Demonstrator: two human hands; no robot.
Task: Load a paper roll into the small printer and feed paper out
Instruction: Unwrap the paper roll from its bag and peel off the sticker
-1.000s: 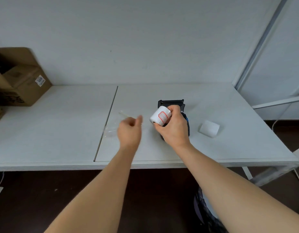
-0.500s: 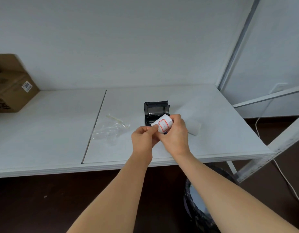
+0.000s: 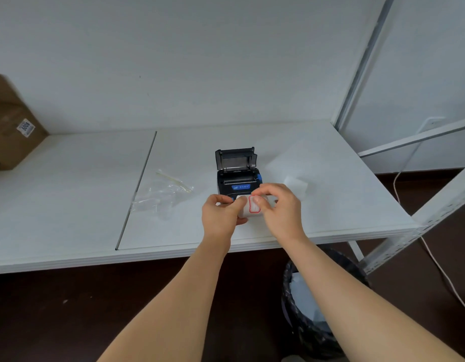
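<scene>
A small black printer (image 3: 238, 176) stands on the white table (image 3: 69, 205) with its lid tilted up and a blue strip on its front. Just in front of it, above the table, both hands hold a white paper roll (image 3: 248, 209) with a red-bordered sticker. My left hand (image 3: 221, 215) grips the roll's left end. My right hand (image 3: 278, 207) holds the right end, its fingertips on the sticker. The hands hide most of the roll.
A crumpled clear plastic wrapper (image 3: 160, 195) lies left of the printer. Another white paper roll (image 3: 296, 185) lies to its right. A cardboard box (image 3: 9, 126) sits at the far left. A black bin (image 3: 312, 304) stands below the table edge, by the shelf frame (image 3: 419, 218).
My left hand came over from the wrapper and took hold of the roll. The roll has moved off the printer toward me, so the open printer now shows. The camera view shifted.
</scene>
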